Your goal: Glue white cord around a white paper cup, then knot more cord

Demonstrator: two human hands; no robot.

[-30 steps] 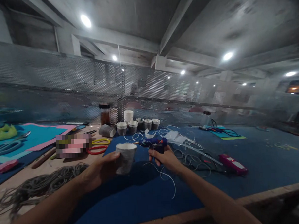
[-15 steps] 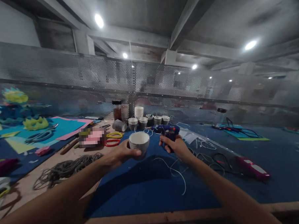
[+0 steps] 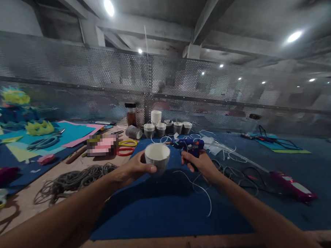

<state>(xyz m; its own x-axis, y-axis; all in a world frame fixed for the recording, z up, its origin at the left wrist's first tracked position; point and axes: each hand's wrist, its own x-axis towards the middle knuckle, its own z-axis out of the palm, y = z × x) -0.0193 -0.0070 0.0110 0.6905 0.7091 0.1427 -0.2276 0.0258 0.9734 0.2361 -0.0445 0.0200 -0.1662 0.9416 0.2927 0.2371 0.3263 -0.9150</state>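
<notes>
A small white cup with greyish sides is gripped by my left hand, its thumb on the near wall and its mouth facing up. My right hand is wrapped round the handle of a blue glue gun. The gun's nozzle points left, just behind the cup's rim; whether the two touch I cannot tell. White string lies on the blue mat below my right hand. Behind the gun stands a row of cups, with a white cup stack at its back.
On the left lie a tangle of grey cord, scissors with red and yellow handles, and coloured paper sheets. A jar stands at the back. To the right is a magenta device among loose cables. A perforated metal screen rises behind.
The view has tilted down slightly and shifted. Both hands keep hold of the cup and the glue gun, with little change in the gap between them.
</notes>
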